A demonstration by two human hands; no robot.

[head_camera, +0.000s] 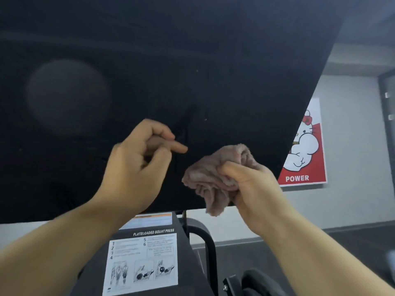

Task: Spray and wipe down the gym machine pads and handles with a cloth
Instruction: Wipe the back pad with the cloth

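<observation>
Two hands are raised in front of the big black panel [149, 60] of a plate-loaded squat press, which fills most of the view and tilts overhead. The right hand [252, 186] grips a bunched brownish-pink cloth [205, 178], with the thumb pressed over the top and the fingers wrapped beneath. The wad sits close against the panel's lower part, though I cannot tell whether it touches. The left hand [139, 159] holds nothing. Its fingers are curled in and one finger points toward the cloth.

The cloth looks like soft, light terry. It should fold to any shape and slip easily if held loosely, so a full-palm hold on the bunched middle, as now, suits firm strokes. A flatter fold would probably cover more surface. The panel looks stiff and matte, and a paler round patch [68, 97] shows on its left side, which may be residue or only glare.

Below the panel is the machine's instruction placard [143, 261], with numbered steps and diagrams. A curved black frame tube [209, 248] stands just right of it, and a dark padded part [260, 280] sits at the bottom edge. A red-and-white "POWER" poster [305, 150] hangs on the grey wall [352, 124] behind. No spray bottle is in view. The frame tube and the panel's lower edge are likely to crowd any low strokes.
</observation>
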